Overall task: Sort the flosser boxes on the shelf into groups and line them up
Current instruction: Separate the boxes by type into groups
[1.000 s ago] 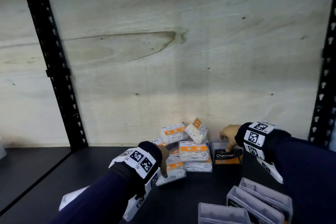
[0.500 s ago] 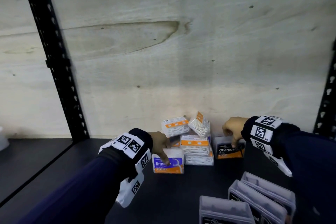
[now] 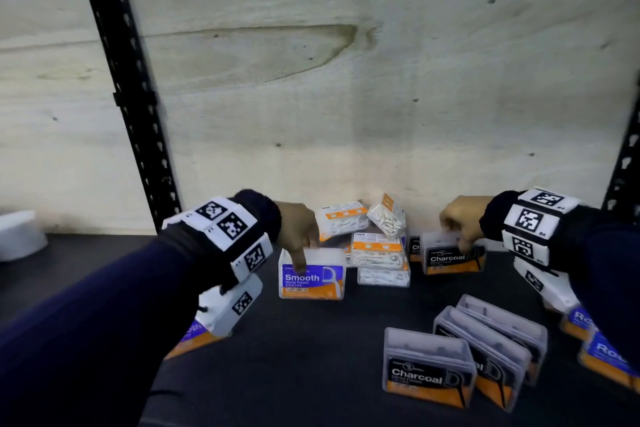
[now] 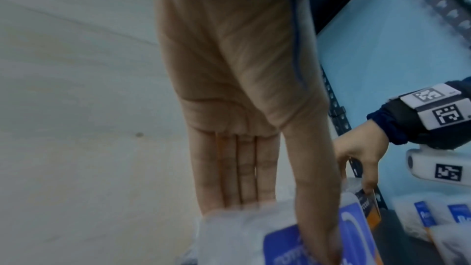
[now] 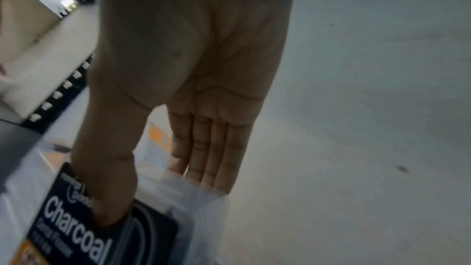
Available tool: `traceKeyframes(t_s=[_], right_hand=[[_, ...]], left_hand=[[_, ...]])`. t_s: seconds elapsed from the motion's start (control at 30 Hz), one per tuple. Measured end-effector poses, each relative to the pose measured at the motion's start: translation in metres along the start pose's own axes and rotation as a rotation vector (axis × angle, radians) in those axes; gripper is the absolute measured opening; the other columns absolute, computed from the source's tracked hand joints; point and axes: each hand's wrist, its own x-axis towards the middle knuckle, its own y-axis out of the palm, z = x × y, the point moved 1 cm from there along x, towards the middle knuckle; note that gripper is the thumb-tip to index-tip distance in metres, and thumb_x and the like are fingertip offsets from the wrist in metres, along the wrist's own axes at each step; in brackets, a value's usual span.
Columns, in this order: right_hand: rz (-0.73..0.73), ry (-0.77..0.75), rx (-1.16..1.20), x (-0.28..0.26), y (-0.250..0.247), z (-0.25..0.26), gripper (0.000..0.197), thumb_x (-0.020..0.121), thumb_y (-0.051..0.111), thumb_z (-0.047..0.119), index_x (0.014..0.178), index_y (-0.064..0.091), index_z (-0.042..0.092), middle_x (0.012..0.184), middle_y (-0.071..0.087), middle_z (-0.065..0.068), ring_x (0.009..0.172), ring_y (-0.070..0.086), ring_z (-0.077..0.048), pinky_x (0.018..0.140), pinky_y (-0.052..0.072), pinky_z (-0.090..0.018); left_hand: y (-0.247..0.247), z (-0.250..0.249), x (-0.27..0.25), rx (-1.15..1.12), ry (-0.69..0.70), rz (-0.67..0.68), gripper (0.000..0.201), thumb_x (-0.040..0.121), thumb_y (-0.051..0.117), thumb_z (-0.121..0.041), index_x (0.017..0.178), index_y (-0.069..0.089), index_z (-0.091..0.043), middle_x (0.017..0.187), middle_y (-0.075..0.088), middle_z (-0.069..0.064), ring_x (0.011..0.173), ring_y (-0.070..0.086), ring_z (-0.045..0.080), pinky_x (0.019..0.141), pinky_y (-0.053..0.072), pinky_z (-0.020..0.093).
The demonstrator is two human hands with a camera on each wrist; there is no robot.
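My left hand (image 3: 302,253) pinches a clear "Smooth" flosser box (image 3: 311,277) with a blue and orange label, thumb on the front and fingers behind its top. The left wrist view shows the same pinch on the Smooth box (image 4: 280,239). My right hand (image 3: 459,239) pinches a black-labelled "Charcoal" box (image 3: 446,258) the same way, as the right wrist view confirms on the Charcoal box (image 5: 76,229). Between the hands lies a jumbled pile of white and orange boxes (image 3: 377,246) against the back wall.
Three Charcoal boxes (image 3: 429,367) stand in a slanted row at the front right, with blue-labelled boxes (image 3: 602,354) further right. Another Charcoal box (image 3: 414,248) stands behind the held one. A blue and orange box (image 3: 194,340) lies under my left wrist. Black uprights (image 3: 128,97) flank the shelf.
My left hand has drawn the Smooth box out of the pile and holds it upright in front. My right hand has kept hold of the Charcoal box and shifted it slightly.
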Motion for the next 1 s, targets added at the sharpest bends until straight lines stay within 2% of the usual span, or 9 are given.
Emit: traceKeyframes(t_s=[0.17, 0.27, 0.33, 0.47, 0.57, 0.67, 0.77, 0.9, 1.0], right_hand=[[-0.108, -0.151, 0.132, -0.028, -0.023, 0.035, 0.045, 0.079, 0.068, 0.016, 0.121, 0.056, 0.007, 0.082, 0.05, 0.006, 0.088, 0.046, -0.014, 0.053, 0.03, -0.009], [-0.087, -0.259, 0.165, -0.042, -0.025, 0.065, 0.05, 0.081, 0.067, 0.019, 0.129, 0.052, 0.011, 0.098, 0.056, 0.0, 0.09, 0.046, -0.012, 0.063, 0.036, -0.019], [-0.041, -0.301, 0.136, -0.046, -0.021, 0.083, 0.054, 0.082, 0.068, 0.019, 0.132, 0.05, 0.014, 0.101, 0.05, 0.001, 0.092, 0.046, -0.014, 0.073, 0.034, -0.019], [0.053, -0.315, 0.073, -0.05, -0.015, 0.105, 0.054, 0.082, 0.067, 0.016, 0.134, 0.049, 0.014, 0.111, 0.055, -0.005, 0.107, 0.054, -0.022, 0.089, 0.044, -0.025], [0.095, -0.311, 0.006, -0.052, -0.013, 0.114, 0.053, 0.086, 0.063, 0.016, 0.136, 0.048, 0.015, 0.13, 0.057, -0.006, 0.114, 0.054, -0.023, 0.085, 0.041, -0.023], [0.117, -0.297, -0.051, -0.054, -0.007, 0.12, 0.051, 0.087, 0.062, 0.015, 0.136, 0.048, 0.014, 0.135, 0.056, -0.006, 0.115, 0.054, -0.022, 0.081, 0.038, -0.022], [0.078, -0.278, -0.043, -0.062, -0.006, 0.125, 0.049, 0.086, 0.062, 0.018, 0.134, 0.05, 0.011, 0.133, 0.057, -0.007, 0.121, 0.053, -0.024, 0.093, 0.044, -0.027], [-0.081, -0.33, 0.074, -0.092, -0.013, 0.141, 0.044, 0.088, 0.058, 0.024, 0.128, 0.054, 0.004, 0.126, 0.062, -0.012, 0.114, 0.058, -0.028, 0.095, 0.048, -0.035], [-0.174, -0.388, 0.238, -0.119, -0.008, 0.169, 0.046, 0.089, 0.054, 0.032, 0.131, 0.052, 0.011, 0.131, 0.058, -0.009, 0.12, 0.054, -0.026, 0.099, 0.045, -0.035]], left_hand=[[-0.016, 0.01, -0.046, -0.037, -0.014, -0.042, 0.041, 0.079, 0.074, -0.025, 0.116, 0.066, -0.011, 0.115, 0.07, 0.005, 0.086, 0.056, 0.013, 0.087, 0.047, 0.024], [-0.016, 0.013, -0.069, -0.013, -0.035, -0.042, 0.039, 0.078, 0.074, -0.027, 0.114, 0.068, -0.013, 0.102, 0.07, 0.002, 0.082, 0.056, 0.012, 0.084, 0.047, 0.024], [-0.013, 0.016, -0.081, -0.015, -0.055, -0.041, 0.04, 0.077, 0.075, -0.028, 0.114, 0.067, -0.014, 0.096, 0.067, -0.002, 0.084, 0.057, 0.012, 0.087, 0.048, 0.025], [-0.005, 0.021, -0.099, -0.031, -0.074, 0.002, 0.043, 0.077, 0.075, -0.03, 0.115, 0.066, -0.014, 0.112, 0.071, 0.002, 0.087, 0.059, 0.012, 0.094, 0.05, 0.029], [0.002, 0.026, -0.108, -0.039, -0.083, 0.018, 0.042, 0.077, 0.075, -0.031, 0.115, 0.067, -0.014, 0.103, 0.07, 0.0, 0.087, 0.059, 0.011, 0.093, 0.051, 0.029], [0.013, 0.031, -0.115, -0.064, -0.094, 0.023, 0.041, 0.076, 0.075, -0.032, 0.112, 0.068, -0.014, 0.093, 0.065, -0.007, 0.085, 0.059, 0.01, 0.092, 0.052, 0.03], [0.025, 0.036, -0.121, -0.068, -0.119, -0.003, 0.041, 0.076, 0.075, -0.032, 0.112, 0.069, -0.014, 0.092, 0.067, -0.004, 0.084, 0.059, 0.01, 0.086, 0.052, 0.027], [0.046, 0.042, -0.126, -0.096, -0.153, -0.019, 0.04, 0.077, 0.074, -0.032, 0.111, 0.069, -0.012, 0.107, 0.073, 0.004, 0.08, 0.058, 0.01, 0.069, 0.046, 0.016], [0.063, 0.044, -0.125, -0.1, -0.195, -0.027, 0.037, 0.077, 0.072, -0.032, 0.109, 0.07, -0.011, 0.103, 0.073, 0.005, 0.08, 0.058, 0.011, 0.071, 0.046, 0.022]])
